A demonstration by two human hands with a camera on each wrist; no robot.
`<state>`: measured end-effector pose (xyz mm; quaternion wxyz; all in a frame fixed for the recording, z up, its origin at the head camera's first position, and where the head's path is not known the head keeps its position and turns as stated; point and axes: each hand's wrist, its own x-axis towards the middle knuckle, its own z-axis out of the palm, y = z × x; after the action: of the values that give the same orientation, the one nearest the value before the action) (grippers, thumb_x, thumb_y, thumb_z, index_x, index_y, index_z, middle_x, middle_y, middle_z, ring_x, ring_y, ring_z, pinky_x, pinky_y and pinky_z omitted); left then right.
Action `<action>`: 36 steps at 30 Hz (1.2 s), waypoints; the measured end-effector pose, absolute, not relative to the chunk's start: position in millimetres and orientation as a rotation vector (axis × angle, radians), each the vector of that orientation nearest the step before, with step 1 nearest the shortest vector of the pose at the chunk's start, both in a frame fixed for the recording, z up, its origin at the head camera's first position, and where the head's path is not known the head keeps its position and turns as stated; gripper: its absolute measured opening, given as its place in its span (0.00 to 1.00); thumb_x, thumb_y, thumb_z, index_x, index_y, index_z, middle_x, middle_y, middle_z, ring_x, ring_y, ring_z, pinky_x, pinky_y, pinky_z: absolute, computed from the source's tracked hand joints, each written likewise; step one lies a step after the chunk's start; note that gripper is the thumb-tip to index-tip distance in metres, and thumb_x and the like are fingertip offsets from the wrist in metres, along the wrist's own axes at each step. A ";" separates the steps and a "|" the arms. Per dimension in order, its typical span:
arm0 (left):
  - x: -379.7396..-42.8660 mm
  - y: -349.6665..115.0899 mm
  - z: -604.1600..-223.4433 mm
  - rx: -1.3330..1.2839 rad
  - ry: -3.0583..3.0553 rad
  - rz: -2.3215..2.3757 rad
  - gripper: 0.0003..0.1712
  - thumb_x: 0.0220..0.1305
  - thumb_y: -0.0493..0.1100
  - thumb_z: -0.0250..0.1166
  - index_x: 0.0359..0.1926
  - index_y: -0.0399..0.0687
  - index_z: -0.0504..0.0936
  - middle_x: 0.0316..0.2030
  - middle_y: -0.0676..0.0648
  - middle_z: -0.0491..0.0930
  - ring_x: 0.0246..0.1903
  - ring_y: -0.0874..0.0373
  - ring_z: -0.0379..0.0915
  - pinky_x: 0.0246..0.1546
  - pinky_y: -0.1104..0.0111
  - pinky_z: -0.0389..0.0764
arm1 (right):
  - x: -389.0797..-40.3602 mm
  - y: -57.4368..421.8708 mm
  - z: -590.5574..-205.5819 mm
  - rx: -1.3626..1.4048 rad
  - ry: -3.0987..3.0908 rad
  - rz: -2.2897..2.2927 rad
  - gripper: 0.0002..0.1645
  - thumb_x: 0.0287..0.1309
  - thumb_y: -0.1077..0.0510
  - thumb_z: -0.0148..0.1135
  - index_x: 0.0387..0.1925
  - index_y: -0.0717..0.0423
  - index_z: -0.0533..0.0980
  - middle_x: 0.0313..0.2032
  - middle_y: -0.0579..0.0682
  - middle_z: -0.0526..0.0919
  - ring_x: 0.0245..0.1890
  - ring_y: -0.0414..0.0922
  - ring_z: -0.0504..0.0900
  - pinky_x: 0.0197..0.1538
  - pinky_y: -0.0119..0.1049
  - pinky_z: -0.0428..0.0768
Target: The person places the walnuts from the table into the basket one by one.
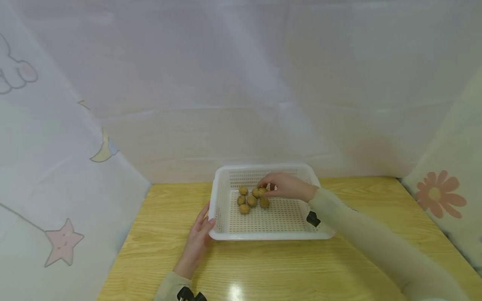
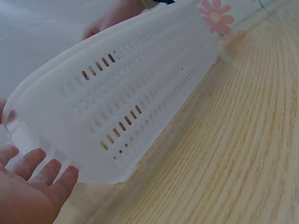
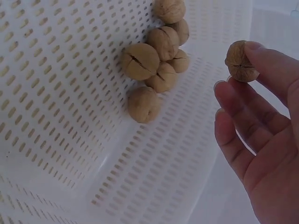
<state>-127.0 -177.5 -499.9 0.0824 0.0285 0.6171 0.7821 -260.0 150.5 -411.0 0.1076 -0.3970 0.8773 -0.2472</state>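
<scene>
A white perforated plastic basket (image 1: 278, 236) stands on the wooden table. Several walnuts (image 1: 244, 209) lie grouped toward its left side; some shells show dark cracks, as on one walnut (image 3: 140, 61) in the right wrist view. Reaching into the basket, my right hand (image 1: 288, 187) pinches a single walnut (image 3: 240, 63) between thumb and fingertips, held apart from the group. My left hand (image 1: 198, 236) holds the basket's left end, thumb over the rim and fingers against the outer wall (image 2: 112, 107).
The yellowish wood-grain table (image 1: 165, 217) extends around the basket. A pale cloth backdrop (image 1: 233, 104) hangs close behind the basket. Printed cloth with a pink star (image 1: 64, 243) is on the left, and one with a flower (image 1: 438, 194) on the right.
</scene>
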 end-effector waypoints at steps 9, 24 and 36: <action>-127.3 -177.0 -501.7 0.087 1.850 2.327 0.36 0.81 0.41 0.53 0.84 0.53 0.52 0.76 0.34 0.61 0.70 0.46 0.67 0.65 0.55 0.74 | -273.8 132.6 -449.3 -1.075 2.459 -0.670 0.18 0.67 0.55 0.70 0.57 0.50 0.84 0.44 0.38 0.85 0.40 0.36 0.78 0.47 0.37 0.80; -128.0 -177.4 -501.1 0.084 1.852 2.316 0.37 0.81 0.41 0.53 0.84 0.52 0.50 0.77 0.33 0.60 0.70 0.45 0.66 0.65 0.54 0.73 | -273.8 118.4 -464.0 -1.234 2.437 -0.540 0.12 0.64 0.57 0.73 0.47 0.53 0.83 0.35 0.43 0.83 0.34 0.39 0.77 0.41 0.33 0.78; -128.0 -177.4 -501.6 0.082 1.875 2.297 0.37 0.82 0.42 0.52 0.84 0.53 0.50 0.78 0.34 0.59 0.72 0.42 0.63 0.66 0.56 0.72 | -268.9 136.1 -442.8 -1.067 2.406 -0.708 0.19 0.67 0.59 0.69 0.58 0.54 0.82 0.51 0.50 0.87 0.45 0.41 0.81 0.51 0.41 0.81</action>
<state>-128.0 -177.4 -501.6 0.0876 0.0275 0.6296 0.7715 -268.9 136.1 -442.8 0.2066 -0.3829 0.8637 -0.2543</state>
